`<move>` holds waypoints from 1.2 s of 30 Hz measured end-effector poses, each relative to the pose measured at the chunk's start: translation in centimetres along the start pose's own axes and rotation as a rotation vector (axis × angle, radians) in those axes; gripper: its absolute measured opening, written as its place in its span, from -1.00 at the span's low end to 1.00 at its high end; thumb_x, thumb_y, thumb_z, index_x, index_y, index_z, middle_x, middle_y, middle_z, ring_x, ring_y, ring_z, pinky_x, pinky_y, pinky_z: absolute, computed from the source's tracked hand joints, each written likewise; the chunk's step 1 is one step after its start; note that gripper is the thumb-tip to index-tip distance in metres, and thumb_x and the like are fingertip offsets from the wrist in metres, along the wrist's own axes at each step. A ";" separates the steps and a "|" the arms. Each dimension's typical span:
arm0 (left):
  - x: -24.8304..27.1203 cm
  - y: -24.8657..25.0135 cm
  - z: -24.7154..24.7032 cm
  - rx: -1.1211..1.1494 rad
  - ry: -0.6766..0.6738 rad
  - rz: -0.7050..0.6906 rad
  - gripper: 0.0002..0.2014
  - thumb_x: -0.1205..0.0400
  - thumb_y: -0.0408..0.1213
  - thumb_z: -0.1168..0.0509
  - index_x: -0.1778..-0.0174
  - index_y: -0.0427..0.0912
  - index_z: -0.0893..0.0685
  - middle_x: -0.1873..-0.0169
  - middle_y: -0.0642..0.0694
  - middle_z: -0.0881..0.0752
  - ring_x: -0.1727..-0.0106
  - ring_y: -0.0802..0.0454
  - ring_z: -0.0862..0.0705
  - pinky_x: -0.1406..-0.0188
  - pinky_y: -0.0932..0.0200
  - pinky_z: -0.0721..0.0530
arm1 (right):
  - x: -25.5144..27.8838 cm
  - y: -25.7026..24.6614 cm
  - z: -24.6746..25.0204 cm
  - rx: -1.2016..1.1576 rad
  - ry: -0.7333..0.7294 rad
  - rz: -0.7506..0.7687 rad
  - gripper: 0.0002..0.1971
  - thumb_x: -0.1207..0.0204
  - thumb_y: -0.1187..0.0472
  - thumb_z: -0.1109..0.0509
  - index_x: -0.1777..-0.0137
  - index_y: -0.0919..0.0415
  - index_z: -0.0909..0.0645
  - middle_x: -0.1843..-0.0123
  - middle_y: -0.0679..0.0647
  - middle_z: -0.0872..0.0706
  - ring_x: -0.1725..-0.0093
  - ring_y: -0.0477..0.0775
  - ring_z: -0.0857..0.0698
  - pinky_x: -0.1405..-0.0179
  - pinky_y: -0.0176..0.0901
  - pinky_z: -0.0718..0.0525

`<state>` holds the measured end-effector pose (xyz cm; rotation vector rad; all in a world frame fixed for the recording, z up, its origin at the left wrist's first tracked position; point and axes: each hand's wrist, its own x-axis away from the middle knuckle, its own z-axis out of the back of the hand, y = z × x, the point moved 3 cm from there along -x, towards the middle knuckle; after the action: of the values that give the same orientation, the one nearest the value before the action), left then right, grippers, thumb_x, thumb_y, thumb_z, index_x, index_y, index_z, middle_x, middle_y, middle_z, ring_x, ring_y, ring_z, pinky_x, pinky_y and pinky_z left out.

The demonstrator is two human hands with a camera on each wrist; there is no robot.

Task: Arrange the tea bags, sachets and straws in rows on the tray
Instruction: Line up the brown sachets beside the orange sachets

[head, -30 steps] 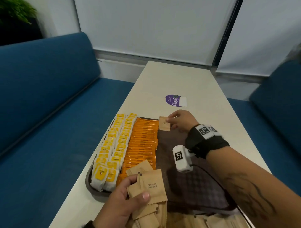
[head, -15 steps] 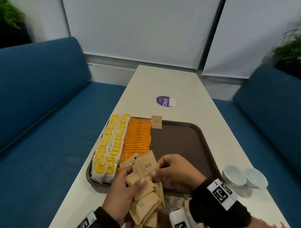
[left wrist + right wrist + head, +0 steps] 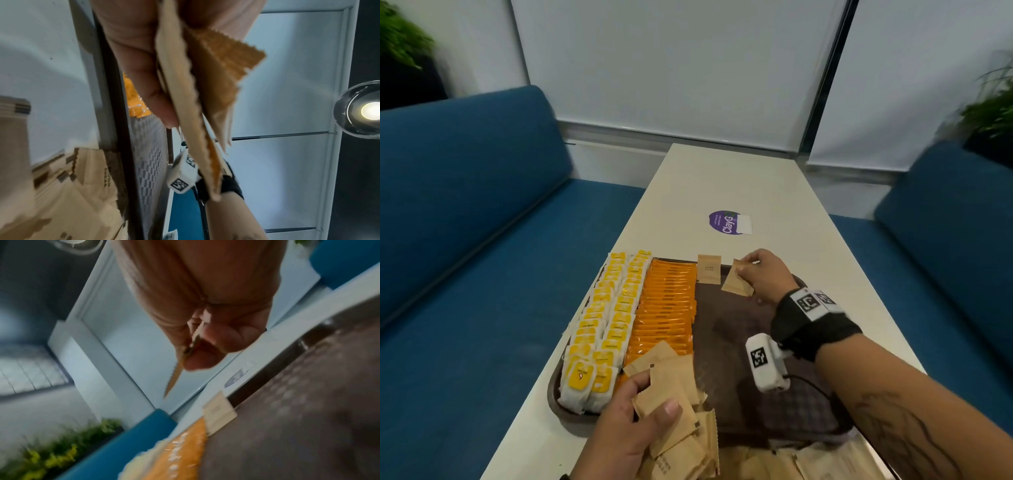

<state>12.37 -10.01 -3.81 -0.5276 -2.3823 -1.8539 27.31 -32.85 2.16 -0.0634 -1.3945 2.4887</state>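
Observation:
A brown tray (image 3: 750, 342) lies on the white table (image 3: 739, 178). Two rows of yellow tea bags (image 3: 606, 325) fill its left side, with a row of orange sachets (image 3: 667, 308) beside them. One brown sugar sachet (image 3: 709, 269) leans on the far rim. My right hand (image 3: 748, 274) pinches another brown sachet (image 3: 736, 282) just right of it, above the tray's far end; the right wrist view shows this sachet (image 3: 176, 369) edge-on between thumb and finger. My left hand (image 3: 640, 421) grips a fanned stack of brown sachets (image 3: 671, 401) at the near rim, seen close up as a stack of sachets (image 3: 195, 100).
More brown sachets (image 3: 791, 462) lie loose on the table in front of the tray. A purple sticker (image 3: 729, 222) marks the table beyond the tray. Blue sofas (image 3: 465, 240) flank both sides. The tray's right half is bare.
My right hand took a brown sachet from the stack in my left hand and carried it to the tray's far end, beside the sachet placed earlier. The left hand stayed near the front rim.

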 end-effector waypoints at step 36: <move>-0.8 -2.1 0.4 -0.038 0.018 0.051 0.12 0.54 0.18 -0.63 -0.02 -0.16 -0.67 0.08 -0.04 -0.82 0.02 -0.05 -0.78 0.16 0.20 -0.68 | -9.0 0.7 -5.7 0.336 0.034 -0.171 -0.49 -0.42 0.17 -0.56 -0.29 0.28 -0.45 -0.23 0.19 -0.64 -0.22 0.16 -0.63 -0.19 -0.13 -0.56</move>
<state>12.55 -10.21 -6.07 -0.5666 -2.3044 -1.8778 36.82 -30.89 -2.39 0.0798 -0.9104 2.5253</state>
